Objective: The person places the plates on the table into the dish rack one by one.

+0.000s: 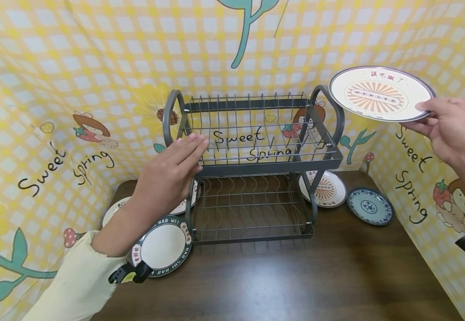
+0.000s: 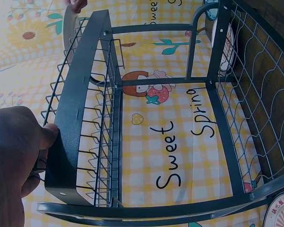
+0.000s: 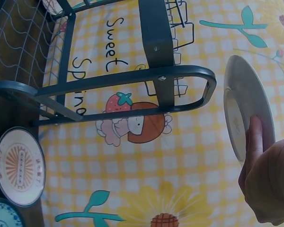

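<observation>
My right hand (image 1: 453, 125) pinches the right edge of a white plate (image 1: 377, 91) with an orange sunburst and red lettering, thumb on top and fingers underneath. The plate is raised in the air beside the upper right end of a dark grey two-tier dish rack (image 1: 270, 167). In the right wrist view the plate's pale underside (image 3: 251, 99) faces the camera. My left hand (image 1: 172, 169) lies at the rack's upper left front corner, its fingers straight and together. The left wrist view has the thumb (image 2: 48, 136) touching the upper front rail (image 2: 68, 109).
On the brown table (image 1: 264, 276), right of the rack, lie another sunburst plate (image 1: 324, 189) and a blue patterned plate (image 1: 370, 206). A green-rimmed plate (image 1: 163, 247) lies at left, with more plates partly hidden behind my left arm. Yellow checked cloth (image 1: 116, 58) encloses the back and sides.
</observation>
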### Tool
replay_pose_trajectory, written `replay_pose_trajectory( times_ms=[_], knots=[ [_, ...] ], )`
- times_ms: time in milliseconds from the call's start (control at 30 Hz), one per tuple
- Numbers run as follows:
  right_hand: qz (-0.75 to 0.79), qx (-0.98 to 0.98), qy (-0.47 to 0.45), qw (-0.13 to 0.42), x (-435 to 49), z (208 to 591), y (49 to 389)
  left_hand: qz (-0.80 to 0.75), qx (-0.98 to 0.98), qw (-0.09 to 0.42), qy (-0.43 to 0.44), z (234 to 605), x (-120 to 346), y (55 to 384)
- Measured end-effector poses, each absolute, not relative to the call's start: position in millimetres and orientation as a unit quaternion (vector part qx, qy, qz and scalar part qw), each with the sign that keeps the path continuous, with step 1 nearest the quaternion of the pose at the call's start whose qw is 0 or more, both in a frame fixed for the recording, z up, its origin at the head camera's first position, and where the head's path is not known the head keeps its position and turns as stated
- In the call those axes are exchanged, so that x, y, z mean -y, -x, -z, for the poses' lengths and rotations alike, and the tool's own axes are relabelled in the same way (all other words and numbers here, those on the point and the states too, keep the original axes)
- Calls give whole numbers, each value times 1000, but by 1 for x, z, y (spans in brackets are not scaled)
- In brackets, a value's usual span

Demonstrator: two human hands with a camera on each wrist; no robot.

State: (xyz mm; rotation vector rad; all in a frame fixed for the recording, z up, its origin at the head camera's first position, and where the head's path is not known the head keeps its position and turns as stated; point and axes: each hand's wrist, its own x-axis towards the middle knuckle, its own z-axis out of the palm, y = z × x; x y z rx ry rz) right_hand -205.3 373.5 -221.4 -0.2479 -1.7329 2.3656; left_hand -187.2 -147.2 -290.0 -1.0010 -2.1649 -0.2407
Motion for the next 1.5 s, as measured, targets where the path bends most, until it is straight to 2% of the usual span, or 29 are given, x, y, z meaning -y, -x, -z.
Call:
replay_pose_trajectory(
  times_ms=[567, 800, 1100, 1500],
  knots=[
    [-720, 671, 100, 146, -328, 190, 215, 97, 839, 367, 390, 290, 149, 186],
    [-704, 683, 74, 181, -307, 176, 216, 98, 845, 358, 385, 288, 148, 185],
    [-451, 858, 76, 235, -277, 167, 211, 102, 850, 349, 381, 288, 149, 184],
    [-333, 906, 30, 259, -254, 170, 215, 106, 851, 350, 377, 290, 153, 185]
  ],
)
